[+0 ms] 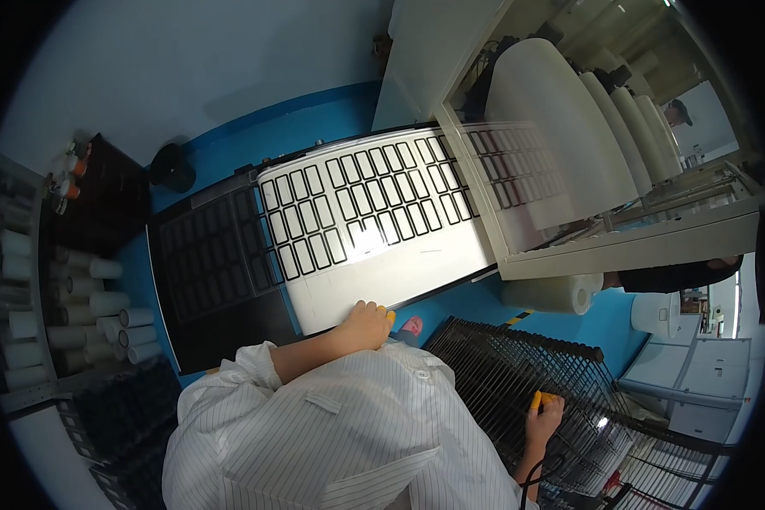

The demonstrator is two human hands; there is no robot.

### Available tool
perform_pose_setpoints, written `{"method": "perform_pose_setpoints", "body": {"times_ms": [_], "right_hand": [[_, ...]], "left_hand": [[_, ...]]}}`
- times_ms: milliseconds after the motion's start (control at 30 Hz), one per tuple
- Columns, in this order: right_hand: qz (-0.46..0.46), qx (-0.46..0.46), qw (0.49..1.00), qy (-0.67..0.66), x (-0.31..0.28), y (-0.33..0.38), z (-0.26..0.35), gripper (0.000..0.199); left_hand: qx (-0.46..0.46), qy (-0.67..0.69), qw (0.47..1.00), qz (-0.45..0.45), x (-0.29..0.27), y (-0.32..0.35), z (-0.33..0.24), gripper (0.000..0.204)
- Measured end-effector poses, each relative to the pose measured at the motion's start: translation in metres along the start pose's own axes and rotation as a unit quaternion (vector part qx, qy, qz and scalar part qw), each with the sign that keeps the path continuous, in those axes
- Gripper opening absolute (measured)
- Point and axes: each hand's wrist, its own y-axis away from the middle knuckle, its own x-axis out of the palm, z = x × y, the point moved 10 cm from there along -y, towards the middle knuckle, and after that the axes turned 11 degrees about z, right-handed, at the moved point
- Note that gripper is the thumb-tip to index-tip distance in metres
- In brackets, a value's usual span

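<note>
My left hand [365, 326] is at the near edge of a long machine table, fingers curled and a yellow cover on at least one fingertip. What it holds, if anything, is hidden. Across the table lies a white sheet [399, 276] printed with rows of black rounded frames. Down to the right, my right hand [547, 418] bends its fingers, two of them in yellow covers, at a black wire drying rack [501, 357]. It appears to grip the rack, though the contact is small in view.
A white machine frame [629, 240] with clear panels and large rollers [552, 127] stands over the table's right end. At left are a dark panel [221, 263], shelves of rolls [115, 302] and a black bin [172, 167]. A wrapped roll [544, 295] and a person's dark sleeve [676, 276] are at right.
</note>
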Motion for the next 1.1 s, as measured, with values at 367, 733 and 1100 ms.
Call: {"method": "perform_pose_setpoints", "body": {"times_ms": [367, 733, 1100], "right_hand": [[-0.037, -0.024, 0.999, 0.025, -0.007, 0.001, 0.002, 0.02], [-0.064, -0.012, 0.996, 0.061, -0.037, -0.005, 0.011, 0.02], [-0.033, 0.013, 0.999, -0.024, -0.043, -0.007, -0.015, 0.018]], "left_hand": [[0.041, -0.037, 0.998, -0.019, 0.006, -0.009, -0.007, 0.019], [0.068, 0.008, 0.997, -0.022, -0.038, -0.025, -0.028, 0.039], [0.249, 0.083, 0.917, -0.302, -0.193, -0.026, -0.126, 0.035]]}}
